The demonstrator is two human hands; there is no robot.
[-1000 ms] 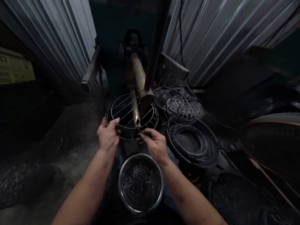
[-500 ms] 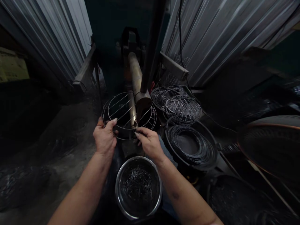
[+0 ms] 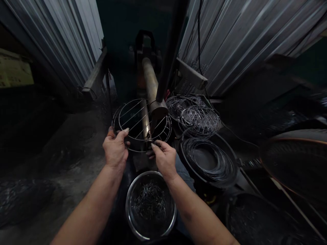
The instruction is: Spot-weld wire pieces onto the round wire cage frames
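A round wire rack (image 3: 133,117), two rings joined by short uprights with parallel bars across the top, sits around the welder's lower arm. My left hand (image 3: 115,149) grips its near left rim. My right hand (image 3: 163,158) pinches the near rim at the spot under the welder's electrode tip (image 3: 154,126); whether it also holds a small wire piece I cannot tell. Below my hands stands a steel bowl (image 3: 133,221) holding several short wire pieces (image 3: 150,200).
A brass-coloured welder arm (image 3: 150,80) and a dark pole (image 3: 170,51) rise behind the rack. Finished wire racks (image 3: 198,115) are stacked to the right, with a black tub of wire rings (image 3: 208,160) in front. Corrugated metal walls close both sides.
Both hands and the rack stay at the welder tip; the right hand has shifted slightly along the near rim. The view has moved a little.
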